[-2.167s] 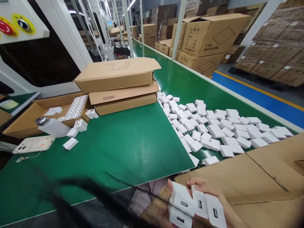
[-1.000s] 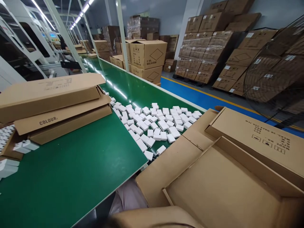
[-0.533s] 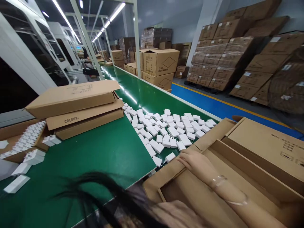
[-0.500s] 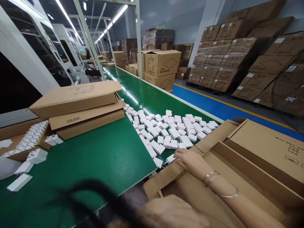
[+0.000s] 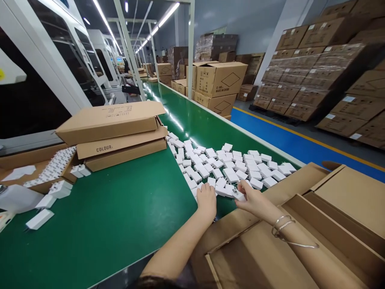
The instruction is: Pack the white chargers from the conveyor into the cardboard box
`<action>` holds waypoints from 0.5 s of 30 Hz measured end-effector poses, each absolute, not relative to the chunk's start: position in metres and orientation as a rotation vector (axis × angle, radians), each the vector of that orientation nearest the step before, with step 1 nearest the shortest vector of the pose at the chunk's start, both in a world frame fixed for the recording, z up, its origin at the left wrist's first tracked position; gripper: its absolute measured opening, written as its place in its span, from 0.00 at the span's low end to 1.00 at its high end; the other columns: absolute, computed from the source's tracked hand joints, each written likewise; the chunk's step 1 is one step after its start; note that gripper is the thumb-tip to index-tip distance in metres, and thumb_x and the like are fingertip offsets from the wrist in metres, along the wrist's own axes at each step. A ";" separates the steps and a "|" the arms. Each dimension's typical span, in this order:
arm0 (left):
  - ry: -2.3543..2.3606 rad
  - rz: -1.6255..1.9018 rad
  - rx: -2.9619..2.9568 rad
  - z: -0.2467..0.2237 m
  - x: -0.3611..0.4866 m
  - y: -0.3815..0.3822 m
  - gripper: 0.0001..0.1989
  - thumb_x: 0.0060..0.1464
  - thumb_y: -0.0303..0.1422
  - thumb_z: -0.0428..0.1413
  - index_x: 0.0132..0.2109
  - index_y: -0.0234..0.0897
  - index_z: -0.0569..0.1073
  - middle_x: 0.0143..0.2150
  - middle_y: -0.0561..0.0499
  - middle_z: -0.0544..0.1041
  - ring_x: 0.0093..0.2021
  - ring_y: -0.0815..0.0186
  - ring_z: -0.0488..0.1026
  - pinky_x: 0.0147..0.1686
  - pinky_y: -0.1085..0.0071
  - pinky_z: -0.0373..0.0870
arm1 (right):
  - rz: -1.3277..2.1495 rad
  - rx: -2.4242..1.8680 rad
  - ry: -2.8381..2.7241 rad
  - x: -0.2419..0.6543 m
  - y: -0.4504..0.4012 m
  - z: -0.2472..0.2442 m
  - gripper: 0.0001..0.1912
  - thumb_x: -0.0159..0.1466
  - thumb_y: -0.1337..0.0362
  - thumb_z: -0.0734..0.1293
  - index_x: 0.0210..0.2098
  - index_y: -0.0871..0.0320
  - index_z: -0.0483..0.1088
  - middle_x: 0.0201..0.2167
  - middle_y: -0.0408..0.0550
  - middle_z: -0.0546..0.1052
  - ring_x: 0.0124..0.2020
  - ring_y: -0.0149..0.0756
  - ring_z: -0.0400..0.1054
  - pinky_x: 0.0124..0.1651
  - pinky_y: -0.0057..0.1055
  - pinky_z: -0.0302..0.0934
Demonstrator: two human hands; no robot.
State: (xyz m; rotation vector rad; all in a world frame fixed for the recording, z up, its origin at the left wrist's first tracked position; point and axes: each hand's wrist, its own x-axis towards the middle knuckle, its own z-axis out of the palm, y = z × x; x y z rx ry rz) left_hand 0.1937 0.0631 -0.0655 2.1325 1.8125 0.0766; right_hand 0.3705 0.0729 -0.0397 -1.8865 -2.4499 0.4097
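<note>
Many white power adapters (image 5: 231, 175) with metal prongs lie in a loose heap on the green conveyor belt. My right hand (image 5: 252, 199) pinches one white adapter (image 5: 238, 195) between thumb and fingers at the near edge of the heap. To its left, my left hand (image 5: 207, 199) reaches over the front of the heap with fingers curled down among the adapters. What those fingers hold, if anything, is hidden beneath them. An open cardboard box (image 5: 240, 257) lies under my right forearm, its flap against the belt.
Stacked flat cartons (image 5: 120, 138) stand on the green work surface (image 5: 138, 204). Left of them is a carton tray (image 5: 64, 176) with rows of adapters, and several loose adapters (image 5: 40, 219) lie nearby. Taped boxes (image 5: 221, 80) stand beyond the belt's white rail (image 5: 264, 144).
My left hand, blurred low in front before, has moved forward to the heap. My right hand has lifted off the box flap edge with an adapter pinched in it. The view has turned slightly left.
</note>
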 end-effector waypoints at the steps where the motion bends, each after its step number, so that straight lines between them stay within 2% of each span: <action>1: 1.815 0.094 2.124 -0.067 0.194 0.064 0.18 0.57 0.19 0.52 0.54 0.29 0.71 0.55 0.33 0.73 0.59 0.48 0.67 0.54 0.55 0.66 | 0.403 -1.911 -2.448 0.370 0.078 -0.040 0.11 0.64 0.64 0.66 0.46 0.56 0.67 0.31 0.41 0.76 0.30 0.37 0.71 0.34 0.32 0.64; 4: 1.788 0.171 2.107 -0.063 0.192 0.063 0.16 0.57 0.19 0.52 0.52 0.28 0.72 0.53 0.33 0.74 0.59 0.49 0.68 0.56 0.55 0.65 | 0.340 -1.977 -2.470 0.353 0.091 -0.045 0.15 0.65 0.62 0.68 0.51 0.58 0.68 0.42 0.48 0.77 0.38 0.39 0.73 0.38 0.37 0.68; 6: 1.758 0.242 2.087 -0.056 0.187 0.057 0.15 0.57 0.18 0.51 0.51 0.30 0.72 0.52 0.35 0.75 0.57 0.50 0.70 0.56 0.56 0.66 | 0.309 -2.001 -2.498 0.334 0.098 -0.051 0.14 0.66 0.61 0.69 0.50 0.58 0.70 0.47 0.49 0.76 0.41 0.40 0.73 0.42 0.40 0.70; 12: 1.601 0.571 1.949 -0.028 0.140 0.014 0.20 0.58 0.23 0.51 0.57 0.39 0.66 0.55 0.43 0.73 0.54 0.56 0.73 0.51 0.62 0.72 | 0.379 -1.931 -2.512 0.298 0.100 -0.060 0.08 0.66 0.61 0.70 0.42 0.58 0.74 0.47 0.49 0.78 0.47 0.42 0.73 0.48 0.45 0.70; 15: 1.264 0.921 1.719 -0.028 0.117 -0.017 0.21 0.55 0.22 0.51 0.55 0.42 0.66 0.55 0.46 0.73 0.57 0.58 0.72 0.57 0.62 0.70 | 0.518 -1.839 -2.434 0.311 0.085 -0.044 0.07 0.63 0.60 0.70 0.38 0.57 0.74 0.44 0.51 0.80 0.44 0.45 0.74 0.46 0.44 0.70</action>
